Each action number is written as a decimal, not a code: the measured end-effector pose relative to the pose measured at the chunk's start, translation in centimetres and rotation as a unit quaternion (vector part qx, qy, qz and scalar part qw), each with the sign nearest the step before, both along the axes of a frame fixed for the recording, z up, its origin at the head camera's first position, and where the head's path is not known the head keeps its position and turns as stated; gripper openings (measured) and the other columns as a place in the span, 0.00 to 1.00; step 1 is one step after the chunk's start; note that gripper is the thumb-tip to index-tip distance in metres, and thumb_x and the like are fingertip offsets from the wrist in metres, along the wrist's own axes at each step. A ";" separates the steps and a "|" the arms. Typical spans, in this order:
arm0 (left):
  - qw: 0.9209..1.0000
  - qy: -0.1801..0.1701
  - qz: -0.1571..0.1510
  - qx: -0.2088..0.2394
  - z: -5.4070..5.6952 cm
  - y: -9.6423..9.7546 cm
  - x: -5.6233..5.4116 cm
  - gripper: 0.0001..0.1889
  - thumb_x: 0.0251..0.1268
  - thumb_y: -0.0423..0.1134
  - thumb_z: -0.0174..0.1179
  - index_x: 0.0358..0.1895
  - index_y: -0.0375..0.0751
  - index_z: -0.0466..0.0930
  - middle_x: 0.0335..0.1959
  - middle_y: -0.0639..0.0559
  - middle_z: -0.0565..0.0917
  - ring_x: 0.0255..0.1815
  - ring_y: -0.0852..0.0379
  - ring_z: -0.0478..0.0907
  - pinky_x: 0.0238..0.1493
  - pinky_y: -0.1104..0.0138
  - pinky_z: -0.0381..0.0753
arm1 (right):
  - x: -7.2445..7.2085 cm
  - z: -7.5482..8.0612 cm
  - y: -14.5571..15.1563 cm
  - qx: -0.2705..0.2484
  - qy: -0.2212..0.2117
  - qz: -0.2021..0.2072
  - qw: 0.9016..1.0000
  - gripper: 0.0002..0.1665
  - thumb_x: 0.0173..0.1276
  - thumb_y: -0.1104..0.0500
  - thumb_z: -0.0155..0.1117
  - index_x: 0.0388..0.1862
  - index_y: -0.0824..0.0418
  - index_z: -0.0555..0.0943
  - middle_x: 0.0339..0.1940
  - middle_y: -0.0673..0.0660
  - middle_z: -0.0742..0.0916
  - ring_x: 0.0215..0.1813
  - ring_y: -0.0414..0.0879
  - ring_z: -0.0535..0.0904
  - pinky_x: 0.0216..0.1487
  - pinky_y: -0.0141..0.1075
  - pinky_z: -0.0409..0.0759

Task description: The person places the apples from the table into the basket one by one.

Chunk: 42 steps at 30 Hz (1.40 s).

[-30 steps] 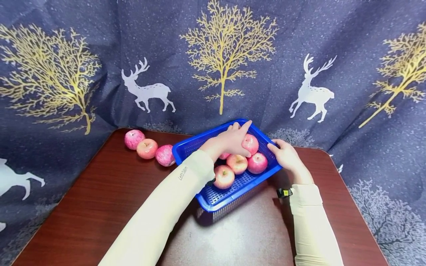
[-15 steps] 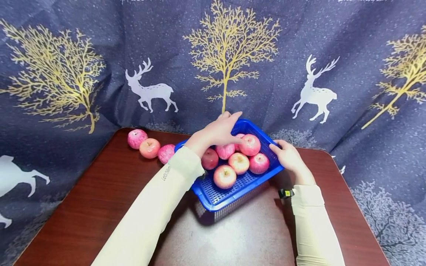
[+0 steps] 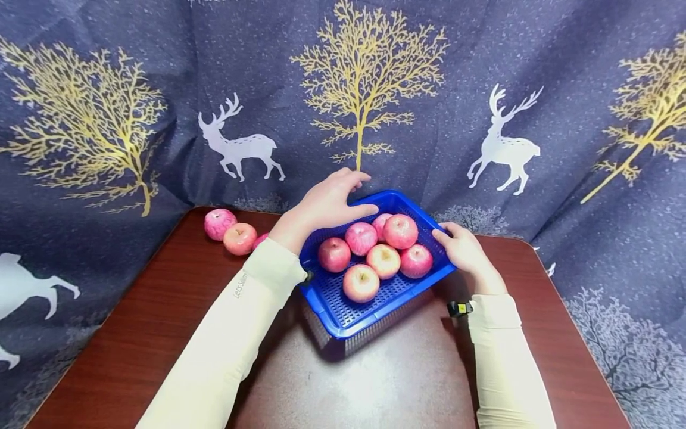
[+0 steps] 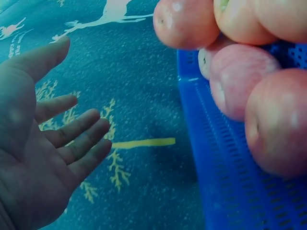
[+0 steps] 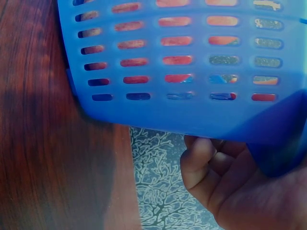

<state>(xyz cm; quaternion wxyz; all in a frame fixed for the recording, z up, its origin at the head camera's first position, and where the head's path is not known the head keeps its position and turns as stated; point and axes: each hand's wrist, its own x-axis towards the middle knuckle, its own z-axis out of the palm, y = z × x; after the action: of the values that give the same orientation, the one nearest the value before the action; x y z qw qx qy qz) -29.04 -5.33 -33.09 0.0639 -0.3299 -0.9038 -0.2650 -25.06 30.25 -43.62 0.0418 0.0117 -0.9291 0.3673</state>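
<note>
A blue plastic basket (image 3: 370, 316) with slotted walls stands at the middle of the table, several red and yellowish apples (image 3: 383, 261) inside it. My left hand (image 3: 327, 202) hovers over the basket's far left side, holding nothing, its fingers spread and apart from the apples. In the left wrist view that palm (image 4: 33, 177) is bare, beside the basket wall (image 4: 206, 143). My right hand (image 3: 465, 253) grips the basket's right end, thumb on the rim. The right wrist view has its curled fingers (image 5: 199, 160) against the basket's edge, partly hidden.
Three more apples (image 3: 239, 239) lie on the table's far left corner, one partly hidden by the left sleeve. A dark blue cloth (image 3: 418, 161) with printed trees and deer hangs behind the brown table (image 3: 134, 333).
My left hand has drawn back leftward from among the apples in the basket, uncovering more of them. The right hand has kept its hold on the basket's right end.
</note>
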 end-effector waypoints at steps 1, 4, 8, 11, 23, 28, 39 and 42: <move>1.000 0.002 0.004 0.000 0.0 -0.4 0.1 0.41 0.73 0.66 0.69 0.80 0.48 0.75 0.62 0.50 0.81 0.65 0.51 0.79 0.65 0.51 0.81 | 0.0 0.0 0.0 0.000 0.001 -0.001 1.000 0.32 0.90 0.44 0.55 0.74 0.69 0.79 0.66 0.72 0.85 0.62 0.66 0.82 0.69 0.61 0.74; 1.000 0.007 0.016 0.002 0.1 -1.4 0.2 0.40 0.72 0.67 0.68 0.79 0.49 0.76 0.62 0.50 0.81 0.64 0.51 0.79 0.64 0.51 0.80 | 0.1 0.2 -0.2 0.000 0.001 0.001 1.000 0.33 0.90 0.44 0.54 0.74 0.69 0.79 0.67 0.73 0.85 0.63 0.66 0.82 0.70 0.62 0.74; 0.999 0.016 0.027 0.012 0.3 -2.7 0.6 0.39 0.72 0.67 0.69 0.78 0.49 0.77 0.62 0.49 0.82 0.64 0.49 0.79 0.64 0.50 0.80 | 0.1 0.2 -0.1 0.000 0.001 0.002 1.000 0.33 0.90 0.44 0.54 0.74 0.70 0.79 0.67 0.73 0.85 0.63 0.66 0.83 0.70 0.62 0.75; 0.999 0.021 0.029 0.025 0.3 -3.6 0.8 0.39 0.72 0.65 0.69 0.78 0.48 0.77 0.62 0.47 0.82 0.65 0.48 0.79 0.66 0.50 0.79 | 0.1 0.2 -0.1 0.000 0.000 0.002 1.000 0.33 0.90 0.44 0.54 0.74 0.70 0.79 0.66 0.73 0.85 0.62 0.66 0.83 0.69 0.62 0.75; 0.993 0.030 0.059 0.093 -1.2 -7.5 2.2 0.36 0.72 0.60 0.72 0.76 0.45 0.80 0.63 0.44 0.84 0.66 0.45 0.80 0.68 0.46 0.78 | 0.0 0.2 -0.1 0.002 0.002 0.001 1.000 0.32 0.90 0.44 0.54 0.73 0.69 0.80 0.65 0.72 0.86 0.61 0.65 0.83 0.68 0.61 0.76; 0.990 0.035 0.078 0.114 -2.4 -9.2 2.1 0.34 0.72 0.59 0.74 0.74 0.44 0.82 0.63 0.45 0.84 0.66 0.44 0.81 0.68 0.46 0.79 | 0.1 0.2 -0.1 0.000 0.000 0.000 1.000 0.32 0.90 0.44 0.54 0.73 0.69 0.80 0.64 0.72 0.86 0.61 0.65 0.84 0.68 0.60 0.76; 0.981 0.026 0.120 0.148 -4.8 -12.3 2.3 0.35 0.74 0.55 0.73 0.75 0.39 0.80 0.64 0.39 0.84 0.65 0.38 0.81 0.71 0.43 0.76 | 0.1 0.2 0.0 0.004 -0.001 0.003 1.000 0.33 0.90 0.42 0.54 0.74 0.69 0.80 0.66 0.72 0.86 0.62 0.65 0.83 0.69 0.60 0.75; 0.977 0.034 0.132 0.165 -5.3 -13.1 2.3 0.33 0.74 0.52 0.74 0.75 0.36 0.81 0.64 0.37 0.84 0.65 0.35 0.81 0.70 0.43 0.77 | 0.1 0.1 -0.1 0.005 0.000 0.002 1.000 0.33 0.90 0.43 0.54 0.73 0.68 0.80 0.65 0.71 0.86 0.62 0.65 0.83 0.69 0.60 0.74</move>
<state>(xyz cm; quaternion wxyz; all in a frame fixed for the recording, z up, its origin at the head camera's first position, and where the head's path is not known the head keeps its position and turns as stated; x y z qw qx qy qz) -26.79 -18.42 -38.41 0.1823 -0.2017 -0.8803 -0.3889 -24.98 30.14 -43.53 0.0411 0.0143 -0.9307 0.3631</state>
